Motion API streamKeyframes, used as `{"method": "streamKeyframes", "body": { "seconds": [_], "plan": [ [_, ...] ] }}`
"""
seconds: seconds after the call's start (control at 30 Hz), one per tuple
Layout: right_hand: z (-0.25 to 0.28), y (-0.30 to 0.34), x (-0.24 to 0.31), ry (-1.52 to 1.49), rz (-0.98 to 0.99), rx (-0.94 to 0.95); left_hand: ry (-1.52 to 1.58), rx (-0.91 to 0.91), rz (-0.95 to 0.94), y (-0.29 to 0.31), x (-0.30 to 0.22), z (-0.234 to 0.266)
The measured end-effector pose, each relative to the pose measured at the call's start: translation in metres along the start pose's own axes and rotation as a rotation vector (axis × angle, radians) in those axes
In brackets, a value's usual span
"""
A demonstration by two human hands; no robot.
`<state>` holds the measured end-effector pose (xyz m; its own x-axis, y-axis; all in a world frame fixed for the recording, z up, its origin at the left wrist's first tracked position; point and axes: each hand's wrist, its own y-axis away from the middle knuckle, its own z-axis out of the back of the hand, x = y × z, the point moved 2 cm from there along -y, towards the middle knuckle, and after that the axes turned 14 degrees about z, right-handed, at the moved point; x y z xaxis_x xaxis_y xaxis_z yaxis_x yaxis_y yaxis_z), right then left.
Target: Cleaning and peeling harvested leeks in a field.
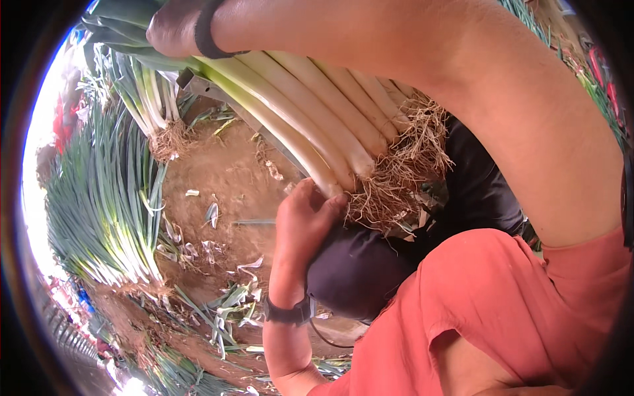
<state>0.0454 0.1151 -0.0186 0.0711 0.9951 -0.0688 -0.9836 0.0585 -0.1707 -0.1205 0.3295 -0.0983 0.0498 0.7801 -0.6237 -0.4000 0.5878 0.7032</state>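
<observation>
A bundle of thick leeks [300,109] lies slantwise before me, white shafts toward my knees and green leaves at the upper left. Their brown, stringy roots [403,175] hang in a tangle at the near right end. My left hand [307,211] grips the nearest leek just above its roots, thumb on top and fingers partly hidden beneath. Reaching across the top of the view, my right arm brings my right hand [175,32] onto the green leaves; its fingers are hidden. Under the bundle a dark metal edge [247,119] shows.
On the brown ground at the left lies a large pile of leeks [109,198]. A smaller leek bunch [152,109] is above it. Leaf scraps [231,310] are strewn nearby. My dark-clad knee [356,264] is just below the roots. More green leaves [175,373] lie at the lower left.
</observation>
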Motion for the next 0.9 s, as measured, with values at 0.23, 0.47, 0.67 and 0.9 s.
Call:
{"method": "streamKeyframes", "body": {
  "seconds": [0.23,0.47,0.67,0.9],
  "plan": [
    [-0.010,-0.008,-0.002,0.015,-0.001,-0.026,0.160,0.051,-0.028,-0.008,0.002,-0.005],
    [-0.012,-0.011,0.004,-0.008,-0.001,-0.047,0.115,0.034,-0.020,-0.015,-0.002,-0.005],
    [-0.016,-0.009,-0.001,-0.026,0.001,-0.063,-0.179,-0.090,0.030,-0.021,-0.011,-0.005],
    [-0.015,-0.005,-0.008,-0.221,-0.119,-0.154,-0.224,-0.124,0.017,-0.035,0.007,-0.009]
  ]
}}
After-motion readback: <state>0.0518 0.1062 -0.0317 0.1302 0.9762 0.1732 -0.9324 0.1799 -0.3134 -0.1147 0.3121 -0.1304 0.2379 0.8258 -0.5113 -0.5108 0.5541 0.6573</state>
